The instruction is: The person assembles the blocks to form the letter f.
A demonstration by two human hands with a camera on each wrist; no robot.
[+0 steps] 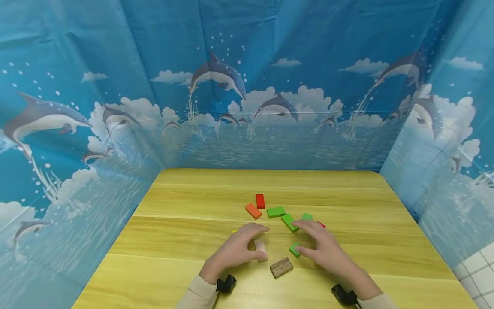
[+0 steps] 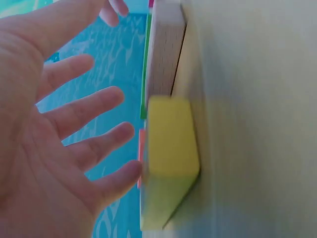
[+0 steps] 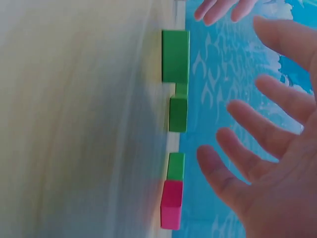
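My left hand (image 1: 243,245) hovers with spread fingers over a pale wooden block (image 1: 260,249). A yellow block (image 2: 173,136) lies below that palm in the left wrist view, mostly hidden by the hand in the head view. On the other side my right hand (image 1: 326,249) hangs with fingers apart, its thumb beside a small green block (image 1: 294,249). Its forefinger overlaps another green block (image 1: 289,223). A pink block (image 3: 171,203) sits below the right fingers. Between the wrists lies a brown wood-grain block (image 1: 281,267). Neither hand holds anything.
Farther back on the wooden table (image 1: 185,201) lie a red block (image 1: 260,201), an orange block (image 1: 253,210) and a green block (image 1: 275,212). One more green block (image 1: 307,216) rests behind the right hand. A blue dolphin curtain (image 1: 247,141) borders the table.
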